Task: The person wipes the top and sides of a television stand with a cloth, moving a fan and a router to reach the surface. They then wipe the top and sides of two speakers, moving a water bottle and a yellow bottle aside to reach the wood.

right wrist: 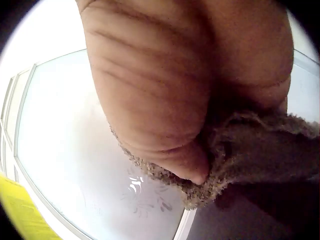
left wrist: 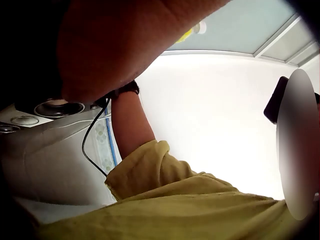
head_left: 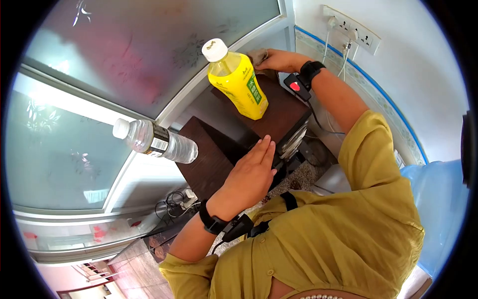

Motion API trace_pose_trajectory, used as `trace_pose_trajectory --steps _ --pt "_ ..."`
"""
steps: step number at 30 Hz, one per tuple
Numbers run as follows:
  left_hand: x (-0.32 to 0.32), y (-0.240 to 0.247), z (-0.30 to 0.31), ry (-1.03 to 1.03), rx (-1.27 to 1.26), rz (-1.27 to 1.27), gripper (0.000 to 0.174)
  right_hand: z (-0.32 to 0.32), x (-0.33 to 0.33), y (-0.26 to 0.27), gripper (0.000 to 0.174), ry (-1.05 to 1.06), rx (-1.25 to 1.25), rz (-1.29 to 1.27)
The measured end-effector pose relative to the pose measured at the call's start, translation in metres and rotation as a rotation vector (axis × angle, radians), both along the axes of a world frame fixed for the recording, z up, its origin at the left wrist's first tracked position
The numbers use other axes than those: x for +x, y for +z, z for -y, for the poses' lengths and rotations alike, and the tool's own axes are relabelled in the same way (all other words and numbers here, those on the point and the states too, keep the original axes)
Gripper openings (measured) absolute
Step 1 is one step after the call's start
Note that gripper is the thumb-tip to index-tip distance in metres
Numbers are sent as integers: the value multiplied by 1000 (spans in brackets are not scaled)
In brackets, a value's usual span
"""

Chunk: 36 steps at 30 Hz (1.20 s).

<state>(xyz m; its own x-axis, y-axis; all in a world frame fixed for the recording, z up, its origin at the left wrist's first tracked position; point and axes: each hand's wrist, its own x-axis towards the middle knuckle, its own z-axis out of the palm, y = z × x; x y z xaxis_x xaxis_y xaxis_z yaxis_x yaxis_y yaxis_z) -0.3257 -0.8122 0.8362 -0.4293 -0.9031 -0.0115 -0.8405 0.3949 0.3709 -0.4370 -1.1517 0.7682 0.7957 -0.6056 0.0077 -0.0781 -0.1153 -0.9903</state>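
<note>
Behind the yellow-labelled bottle (head_left: pixel 240 87), my right hand (head_left: pixel 284 61) holds a fuzzy brown cloth (right wrist: pixel 260 150) over the top of a dark wooden cabinet (head_left: pixel 284 112). In the right wrist view, the fingers curl into the cloth, and part of it hangs beneath the palm. My left hand (head_left: pixel 247 178) has straight fingers laid together, their tips at the cabinet's front edge; nothing shows in its grasp. The yellow bottle stands upright with a white cap, between the two hands. Left of it, a clear water bottle (head_left: pixel 164 142) stands on a lower dark shelf (head_left: pixel 199 172).
Frosted glass panels (head_left: pixel 149 50) in a pale frame rise behind the cabinet. A power strip (head_left: pixel 351 30) with plugs and hanging cords is on the right wall. Tangled black cables (head_left: pixel 174 204) lie beside the lower shelf. A blue water jug (head_left: pixel 435 209) stands at the right.
</note>
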Motion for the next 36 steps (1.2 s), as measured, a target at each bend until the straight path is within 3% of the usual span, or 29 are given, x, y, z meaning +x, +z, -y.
trace_pose_trajectory --steps 4,10,12,17,21,24,28,32,36 --pt "-1 -5 -2 3 -37 23 61 -21 -27 17 43 15 33 -98" --pt "-2 -6 -3 -7 -58 32 61 -61 -79 39 45 4 -139 -300" --pt "-1 -7 -4 -8 -71 26 62 -68 -95 23 47 -13 -150 -187" --pt "2 -16 -5 -24 -94 -14 62 -118 -121 37 43 -187 -177 -262" --pt "13 -14 -7 -32 -50 -141 60 -150 -133 48 40 -227 -148 -409" --pt "26 -3 -20 -19 1 -259 55 -199 -130 67 31 -454 -315 -396" --pt "57 -2 -48 -49 -90 -400 43 -228 -128 100 39 -338 -462 -681" --pt "88 -6 -79 26 -149 -506 33 -248 -123 100 47 -226 -339 -454" --pt "111 -15 -99 115 -216 -537 29 -285 -64 132 51 -118 -670 -226"
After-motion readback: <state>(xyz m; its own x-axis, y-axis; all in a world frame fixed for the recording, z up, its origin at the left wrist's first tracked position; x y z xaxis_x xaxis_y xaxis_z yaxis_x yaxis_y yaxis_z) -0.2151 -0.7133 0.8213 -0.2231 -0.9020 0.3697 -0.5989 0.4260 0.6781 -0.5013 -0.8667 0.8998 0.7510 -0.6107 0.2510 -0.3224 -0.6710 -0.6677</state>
